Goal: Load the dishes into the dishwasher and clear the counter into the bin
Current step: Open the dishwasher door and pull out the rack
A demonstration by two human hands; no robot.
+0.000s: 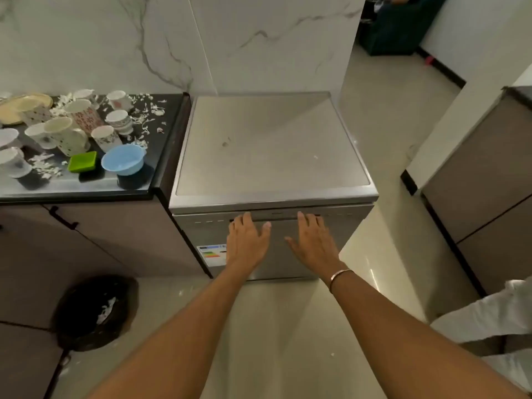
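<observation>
A steel dishwasher (270,156) stands in front of me with its door closed. My left hand (247,243) and my right hand (312,241) lie flat against the top of the door, fingers spread, fingertips at the handle slot, holding nothing. On the black counter (167,133) to the left stand several patterned cups (83,113), a blue bowl (124,159), a green square dish (82,161) and yellow plates (23,106), with white paper scraps (149,110) strewn among them. A bin with a black bag (96,309) sits on the floor at lower left, a few scraps inside.
Brown cabinets run under the counter on the left, with a black handle (62,218). Another brown cabinet unit (483,180) stands to the right across a pale tiled floor. A white-clothed person's edge (489,312) shows at the right. Marble wall behind.
</observation>
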